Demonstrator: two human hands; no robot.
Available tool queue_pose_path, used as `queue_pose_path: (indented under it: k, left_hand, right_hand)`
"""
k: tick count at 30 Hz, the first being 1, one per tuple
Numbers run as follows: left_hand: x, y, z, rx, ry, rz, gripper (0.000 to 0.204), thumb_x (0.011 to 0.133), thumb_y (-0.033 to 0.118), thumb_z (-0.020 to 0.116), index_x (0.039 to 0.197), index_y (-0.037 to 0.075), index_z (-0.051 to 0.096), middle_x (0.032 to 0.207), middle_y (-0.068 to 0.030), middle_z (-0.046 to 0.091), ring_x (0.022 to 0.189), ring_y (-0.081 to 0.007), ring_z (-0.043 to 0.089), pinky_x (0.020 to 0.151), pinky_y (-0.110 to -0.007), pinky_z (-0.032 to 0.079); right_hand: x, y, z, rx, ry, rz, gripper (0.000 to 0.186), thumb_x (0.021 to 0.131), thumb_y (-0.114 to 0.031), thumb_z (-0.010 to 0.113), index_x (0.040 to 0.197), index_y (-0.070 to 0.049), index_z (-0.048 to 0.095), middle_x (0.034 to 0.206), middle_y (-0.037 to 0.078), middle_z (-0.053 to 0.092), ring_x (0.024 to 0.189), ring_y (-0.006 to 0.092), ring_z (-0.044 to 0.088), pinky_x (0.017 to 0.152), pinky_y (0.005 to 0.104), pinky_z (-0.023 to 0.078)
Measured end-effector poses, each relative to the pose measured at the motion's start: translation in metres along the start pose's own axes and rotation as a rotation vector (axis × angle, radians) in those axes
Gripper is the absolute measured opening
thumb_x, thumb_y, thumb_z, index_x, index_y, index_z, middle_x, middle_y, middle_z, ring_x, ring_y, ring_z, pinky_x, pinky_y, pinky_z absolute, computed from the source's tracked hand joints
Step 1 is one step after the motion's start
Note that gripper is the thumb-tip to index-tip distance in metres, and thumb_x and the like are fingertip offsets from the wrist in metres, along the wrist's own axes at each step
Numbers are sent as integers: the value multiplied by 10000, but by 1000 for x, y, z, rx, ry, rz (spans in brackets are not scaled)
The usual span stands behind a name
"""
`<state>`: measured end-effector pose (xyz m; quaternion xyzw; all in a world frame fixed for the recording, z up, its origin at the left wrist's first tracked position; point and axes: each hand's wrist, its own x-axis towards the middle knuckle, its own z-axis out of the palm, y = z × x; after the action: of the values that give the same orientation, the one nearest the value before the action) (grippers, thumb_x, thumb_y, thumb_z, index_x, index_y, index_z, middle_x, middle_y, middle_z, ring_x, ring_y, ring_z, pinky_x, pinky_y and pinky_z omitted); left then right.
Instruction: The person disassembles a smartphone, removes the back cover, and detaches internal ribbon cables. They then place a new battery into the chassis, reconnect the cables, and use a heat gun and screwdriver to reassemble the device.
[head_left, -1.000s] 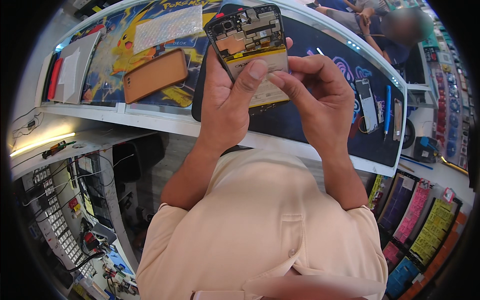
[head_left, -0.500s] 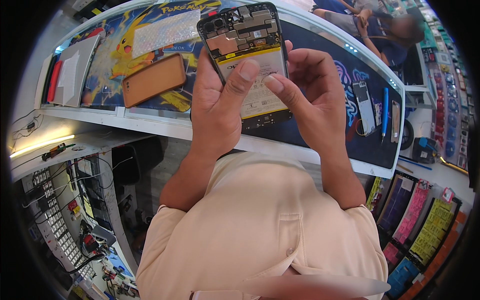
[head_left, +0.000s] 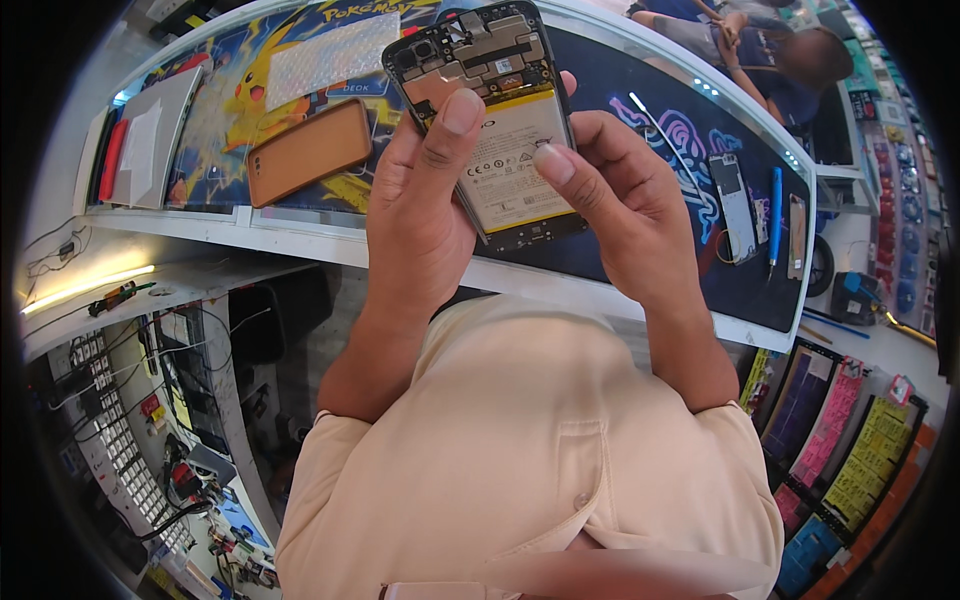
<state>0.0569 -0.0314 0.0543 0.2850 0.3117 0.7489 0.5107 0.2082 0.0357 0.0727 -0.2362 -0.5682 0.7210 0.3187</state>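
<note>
The left hand (head_left: 425,190) holds an opened phone (head_left: 490,68) from its left side, thumb across the front and fingers behind. The phone is raised over the worktop (head_left: 320,246), tilted, its circuit boards and pale battery (head_left: 515,185) exposed. The right hand (head_left: 635,205) is at the phone's right edge, thumb tip over the battery, fingers curled in close — whether it grips the phone, I cannot tell. Left of the left hand lies a brown phone case (head_left: 310,150), with bubble wrap (head_left: 335,62) just beyond it. Right of the right hand — on a dark mat (head_left: 640,85) — are a silver-and-black panel (head_left: 733,215), then a blue pen-shaped tool (head_left: 775,220).
</note>
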Motion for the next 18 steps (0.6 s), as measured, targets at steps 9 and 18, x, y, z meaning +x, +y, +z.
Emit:
queue_pose_path:
  k: [9, 18]
  left_hand:
    - [-2, -9, 17, -3, 100, 58, 345, 1087, 282, 573, 1344, 52, 589, 1244, -128, 733, 1053, -169, 733, 939, -312, 596]
    - [-8, -15, 19, 15, 139, 98, 313, 1093, 255, 569, 1335, 57, 588, 1248, -123, 730, 1060, -163, 727, 935, -305, 594]
  right_hand:
    - [-6, 17, 23, 4, 68, -58, 284, 1140, -260, 502, 1296, -24, 536, 1132, 26, 628, 1027, 52, 563, 901, 227, 485]
    - [-9, 18, 18, 13, 37, -18, 294, 1138, -266, 505, 1310, -32, 547, 1147, 34, 631, 1046, 67, 576, 910, 249, 494]
